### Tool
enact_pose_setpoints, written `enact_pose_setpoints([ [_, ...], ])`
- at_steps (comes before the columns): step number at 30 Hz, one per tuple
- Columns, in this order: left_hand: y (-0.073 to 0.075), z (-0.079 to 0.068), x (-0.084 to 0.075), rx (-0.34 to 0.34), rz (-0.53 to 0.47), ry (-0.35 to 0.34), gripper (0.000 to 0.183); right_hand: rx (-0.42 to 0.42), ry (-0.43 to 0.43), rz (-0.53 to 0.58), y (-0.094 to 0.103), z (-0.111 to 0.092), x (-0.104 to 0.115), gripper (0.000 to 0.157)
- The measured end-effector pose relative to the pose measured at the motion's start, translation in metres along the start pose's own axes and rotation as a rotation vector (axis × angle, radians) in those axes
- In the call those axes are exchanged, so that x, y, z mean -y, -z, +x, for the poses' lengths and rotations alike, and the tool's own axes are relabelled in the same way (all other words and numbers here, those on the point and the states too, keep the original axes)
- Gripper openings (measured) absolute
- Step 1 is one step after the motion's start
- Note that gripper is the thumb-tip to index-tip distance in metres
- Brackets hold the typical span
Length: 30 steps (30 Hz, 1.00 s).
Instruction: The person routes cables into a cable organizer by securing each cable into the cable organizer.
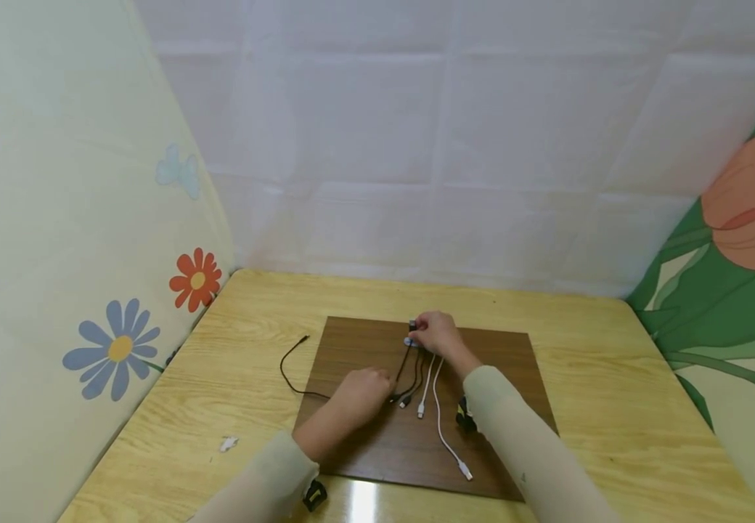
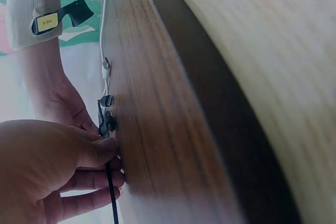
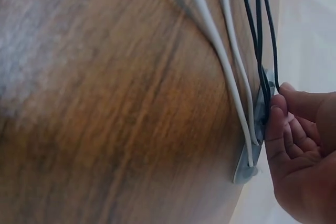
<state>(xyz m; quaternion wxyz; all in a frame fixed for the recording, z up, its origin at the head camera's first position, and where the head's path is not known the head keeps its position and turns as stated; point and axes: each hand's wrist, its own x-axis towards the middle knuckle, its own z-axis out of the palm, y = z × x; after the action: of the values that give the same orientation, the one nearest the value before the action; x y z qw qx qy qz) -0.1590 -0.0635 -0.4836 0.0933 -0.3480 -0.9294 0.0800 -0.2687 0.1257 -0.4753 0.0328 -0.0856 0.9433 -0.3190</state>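
My left hand (image 1: 366, 392) pinches a thin black cable (image 2: 112, 192) between thumb and fingers, low over the brown board (image 1: 364, 454). The cable's loose end (image 1: 292, 349) curves off the board to the left. At the board's far edge, my right hand (image 1: 439, 333) pinches the same or another black cable (image 3: 275, 56) beside a grey cable holder (image 3: 242, 170). A small black piece (image 1: 412, 325) shows just beyond its fingertips. White cables (image 3: 223, 59) and other black cables (image 3: 256, 30) run into the holder. Their plugs lie on the board, one being a white plug (image 1: 465, 471).
The board lies on a light wooden table (image 1: 613, 407). A white scrap (image 1: 228, 443) is on the table at the left. Plain white sheeting (image 1: 417, 145) stands behind, and flower-printed sheets (image 1: 116, 349) stand at the sides.
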Motion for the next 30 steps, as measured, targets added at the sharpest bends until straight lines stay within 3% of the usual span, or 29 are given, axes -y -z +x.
enact_pose_setpoints([
  [11,0.001,-0.0009,0.0029,-0.03,0.045,-0.04,0.009,0.011,-0.01,-0.034,0.0007,-0.0032,0.0054,0.012],
  [24,0.0043,-0.001,0.0042,-0.006,0.086,-0.09,0.011,0.053,-0.035,-0.047,0.0035,-0.0037,0.0072,0.013],
  [30,0.0024,0.0001,0.0054,-0.01,0.091,-0.09,0.011,0.032,-0.032,-0.064,0.0016,-0.0016,0.0084,0.014],
])
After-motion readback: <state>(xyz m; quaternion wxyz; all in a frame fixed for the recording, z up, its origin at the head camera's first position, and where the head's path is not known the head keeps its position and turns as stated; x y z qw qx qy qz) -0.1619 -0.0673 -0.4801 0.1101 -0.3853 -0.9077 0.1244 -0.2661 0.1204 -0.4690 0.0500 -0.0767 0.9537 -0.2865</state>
